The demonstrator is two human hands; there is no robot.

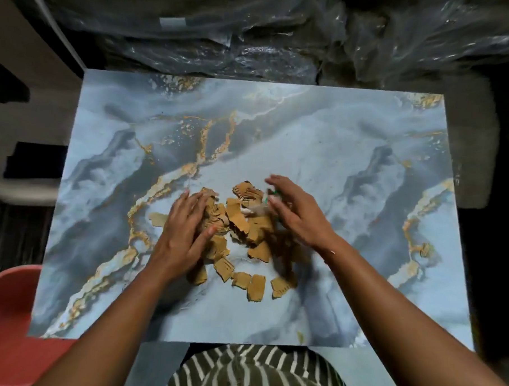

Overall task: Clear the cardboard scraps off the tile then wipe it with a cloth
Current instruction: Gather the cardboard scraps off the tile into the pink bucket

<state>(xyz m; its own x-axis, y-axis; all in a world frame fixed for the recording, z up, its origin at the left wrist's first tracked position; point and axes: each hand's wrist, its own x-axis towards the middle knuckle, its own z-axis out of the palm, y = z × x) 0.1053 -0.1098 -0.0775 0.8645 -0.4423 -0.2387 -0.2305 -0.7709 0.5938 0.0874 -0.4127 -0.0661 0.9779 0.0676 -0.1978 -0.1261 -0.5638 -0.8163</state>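
Note:
A large blue-grey marble-patterned tile with gold veins lies flat in front of me. A heap of torn brown cardboard scraps sits at its middle, with a few loose pieces trailing toward me. My left hand lies palm down, fingers spread, on the left side of the heap. My right hand hovers with spread fingers at the heap's right side, blurred by motion. A small whitish and green bit shows by the right fingers. No cloth is in view.
A red plastic tub stands at the lower left, beside the tile's left edge. Bundles wrapped in clear plastic lie behind the tile's far edge. My striped clothing shows at the near edge.

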